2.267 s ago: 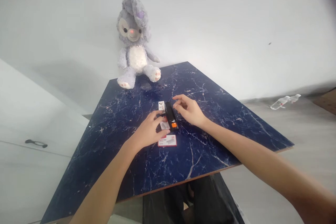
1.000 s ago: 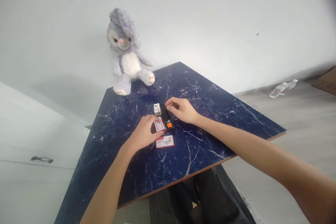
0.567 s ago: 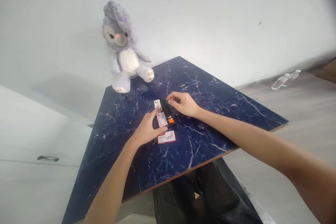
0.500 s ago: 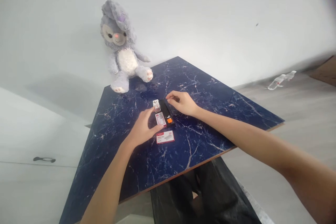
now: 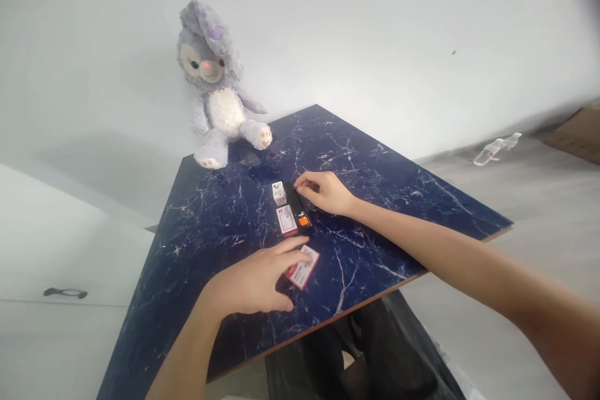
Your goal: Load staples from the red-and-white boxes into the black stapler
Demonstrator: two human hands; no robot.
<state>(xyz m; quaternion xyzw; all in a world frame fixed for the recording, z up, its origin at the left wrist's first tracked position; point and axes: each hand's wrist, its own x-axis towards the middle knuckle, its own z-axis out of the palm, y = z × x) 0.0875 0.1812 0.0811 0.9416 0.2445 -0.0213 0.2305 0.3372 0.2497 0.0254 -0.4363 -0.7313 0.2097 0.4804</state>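
My left hand [image 5: 255, 278] is spread over a flat red-and-white box [image 5: 304, 267], its fingers reaching onto the box's upper left part and the thumb apart from them. That box lies at a slant near the table's front edge. My right hand [image 5: 325, 192] has thumb and forefinger brought together at the far end of a long black box [image 5: 296, 200] with an orange square; whether anything is between the fingertips is hidden. Along the black box's left side lie another red-and-white box [image 5: 287, 220] and a small white box [image 5: 278, 192] with dark print.
The dark blue marbled table [image 5: 375, 200] carries everything. A grey plush toy [image 5: 215, 87] sits at its far left corner against the wall. On the floor to the right are plastic bottles [image 5: 495, 150] and a cardboard box [image 5: 576, 134].
My left hand has moved from beside the row of boxes toward me, onto the nearest red-and-white box, which has turned to a slant. My right hand stays at the black box's far end.
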